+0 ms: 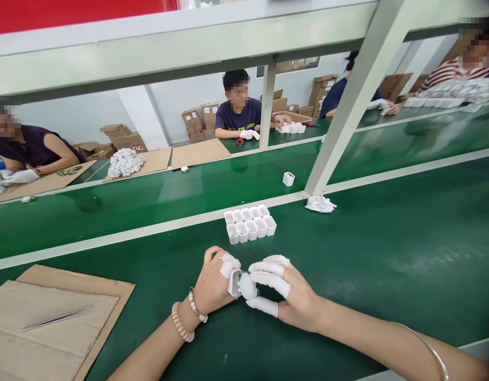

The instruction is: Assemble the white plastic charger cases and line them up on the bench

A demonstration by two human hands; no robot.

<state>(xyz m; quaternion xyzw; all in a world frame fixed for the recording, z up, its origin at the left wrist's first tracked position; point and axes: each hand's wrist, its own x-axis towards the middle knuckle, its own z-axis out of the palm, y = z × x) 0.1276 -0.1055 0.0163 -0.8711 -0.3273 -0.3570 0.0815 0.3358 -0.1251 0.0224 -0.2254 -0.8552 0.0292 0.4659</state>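
My left hand [218,280], with white finger cots on some fingers, is closed around a small white plastic cup [235,286] tipped so its opening faces right. At that opening, my right hand [286,288] pinches a rounded white plastic piece [248,286] between its covered thumb and fingers. Something thin and dark green shows beside the rounded piece, too small to make out. Just beyond my hands, two rows of similar white cups [250,228] stand upright on the green work surface [157,312]; small dark bits show inside some.
Tweezers [56,319] lie on cardboard sheets [105,299] at the left. Crumpled white gloves [320,204] rest by a slanted metal post [347,106]. One white cup [288,179] sits on the green belt [213,182]. Several co-workers sit opposite, near a heap of white parts [125,162].
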